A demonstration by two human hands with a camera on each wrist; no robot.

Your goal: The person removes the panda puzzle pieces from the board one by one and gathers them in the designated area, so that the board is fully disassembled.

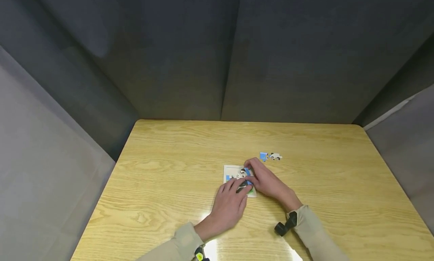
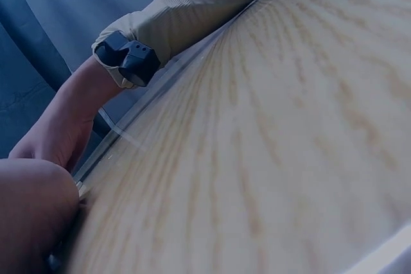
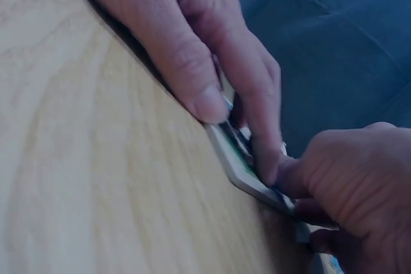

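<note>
Both hands are working at frame centre: the left hand [image 1: 228, 205] is pressing flat fingers on the puzzle board [image 1: 231, 170], while the right hand [image 1: 268, 182] is pinching a puzzle piece [image 1: 248, 173] into it. The piece looks light, thin and stiff, best held by its edges.

Light falls from above onto my wooden table [image 1: 169, 170], bright and even, leaving a white glare patch [image 1: 211, 249] on the near edge between my sleeves. The dark padded walls [image 1: 217, 54] behind soak up light and stay dim. The head view bends outward at its edges, the table corners curving. Both wrist views look bluish and soft: my left hand [image 3: 192, 62] is close and blurry, its shadow thin beneath the fingers, and wood grain smears toward the frame edges.
</note>
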